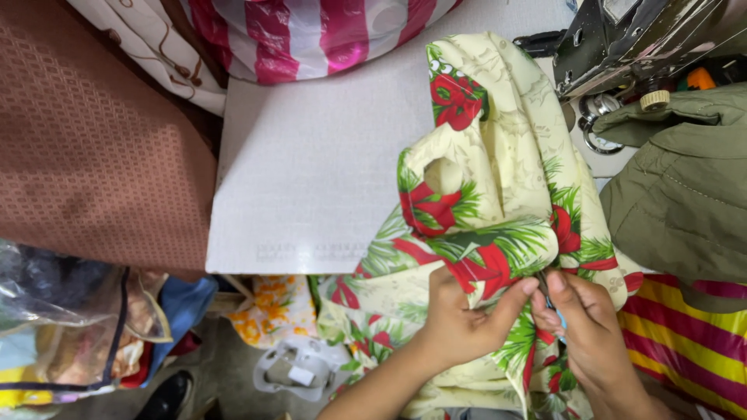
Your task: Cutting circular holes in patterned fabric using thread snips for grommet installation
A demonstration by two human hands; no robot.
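1. The floral cloth (498,210) — cream with red flowers and green leaves — drapes off the white table (311,171), its bulk piled on the table's right side so one edge hangs free over the near rim.
2. The left hand (459,323), below the table's near edge, is closed, pinching a fold of the cloth to keep it taut.
3. The right hand (587,327) pinches the same fold — a small blue tool shows between its fingers.
4. A sewing machine (622,47) stands at the table's far right corner.
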